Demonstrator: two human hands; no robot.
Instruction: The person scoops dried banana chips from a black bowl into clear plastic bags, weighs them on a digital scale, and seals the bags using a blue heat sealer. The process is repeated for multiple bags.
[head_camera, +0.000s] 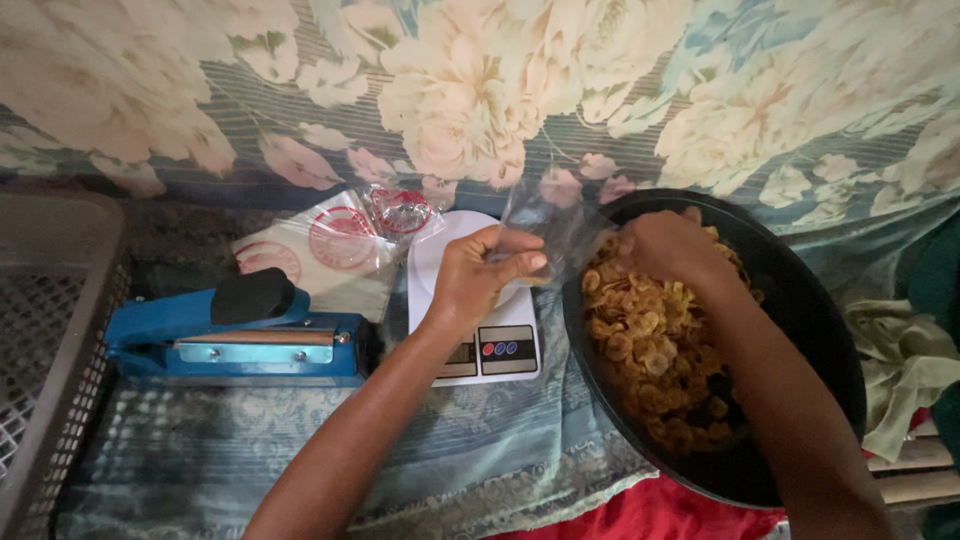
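My left hand (487, 272) pinches the edge of a clear plastic bag (548, 218), holding it up over a white kitchen scale (490, 350). My right hand (667, 243) is inside a large black bowl (810, 330), closed over a handful of yellow fried chips (650, 345) at the bowl's far left side, next to the bag's mouth. The chips fill the left half of the bowl.
A blue impulse heat sealer (240, 335) lies left of the scale. Behind it sits a stack of clear bags with red round prints (320, 250). A brown perforated plastic crate (50, 330) is at far left. Crumpled green cloth (905, 365) lies right of the bowl.
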